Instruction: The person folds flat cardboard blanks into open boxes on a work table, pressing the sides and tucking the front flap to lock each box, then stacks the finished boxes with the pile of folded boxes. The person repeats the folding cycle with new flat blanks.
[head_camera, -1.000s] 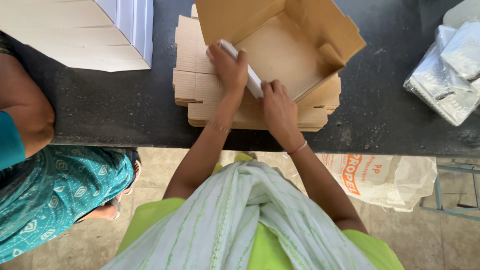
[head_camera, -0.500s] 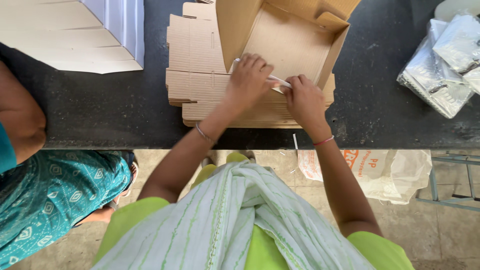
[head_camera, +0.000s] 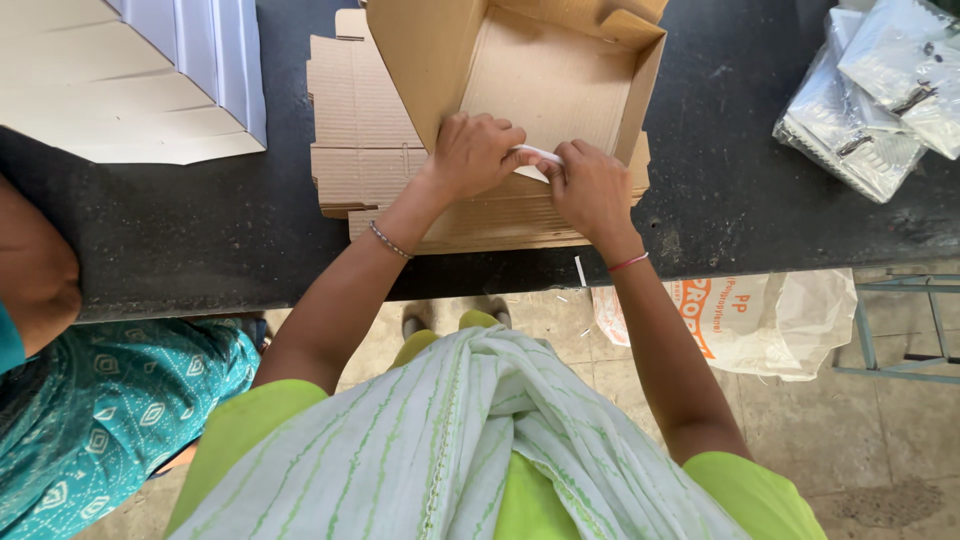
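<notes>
Both hands have come together: left hand (head_camera: 475, 155) and right hand (head_camera: 592, 188) pinch a white strip (head_camera: 538, 154) closed-fingered against the half-folded cardboard box (head_camera: 545, 75) ahead of them.

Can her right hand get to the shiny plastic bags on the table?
Probably yes. The right hand is busy with the white strip, but only bare black table lies between it and the plastic bags.

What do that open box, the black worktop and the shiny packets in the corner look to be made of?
The open box looks like brown corrugated cardboard: matte, with fine ribbing and folded flaps. The worktop seems to be dark speckled stone, perhaps granite, dull and dusty. The packets look like clear plastic film, glossy and wrinkled, catching the light. What the small white piece between both hands is made of is unclear.
</notes>
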